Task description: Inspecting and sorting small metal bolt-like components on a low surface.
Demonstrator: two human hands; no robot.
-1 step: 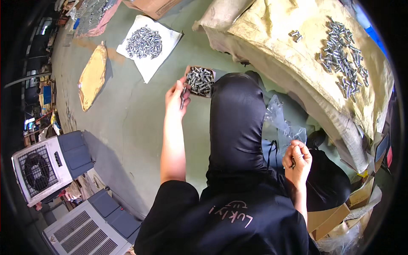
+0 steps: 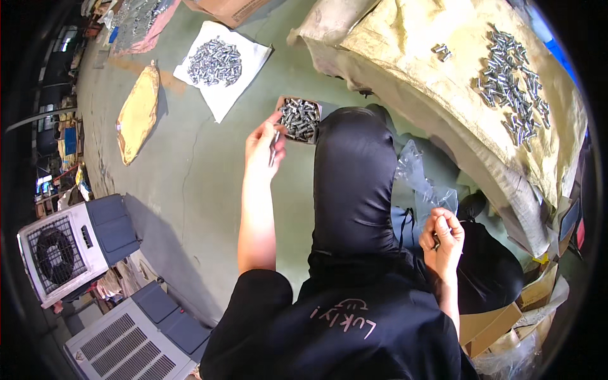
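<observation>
A small open cardboard box (image 2: 299,120) full of shiny metal bolts stands left of my covered knee. Just beside its left wall is my left hand (image 2: 262,143), its fingers closed around a silvery metal bolt (image 2: 274,150). On the other side of the knee, my right hand (image 2: 442,237) is pinched shut with its fingertips together. A small dark bit shows between those fingers, too little to name. Right behind the fingertips hangs or lies a clear plastic bag (image 2: 423,187); whether the hand touches it I cannot tell.
At the right, a cloth-covered surface (image 2: 405,57) carries a pile of bolts (image 2: 512,85). Another bolt pile (image 2: 215,62) lies on a white sheet (image 2: 223,104) on the floor. A yellowish flat piece (image 2: 138,117), a fan unit (image 2: 60,253) and cardboard (image 2: 491,326) lie around.
My left hand has shifted very slightly, with its fingers nearer the box's edge. The right hand stays almost in place.
</observation>
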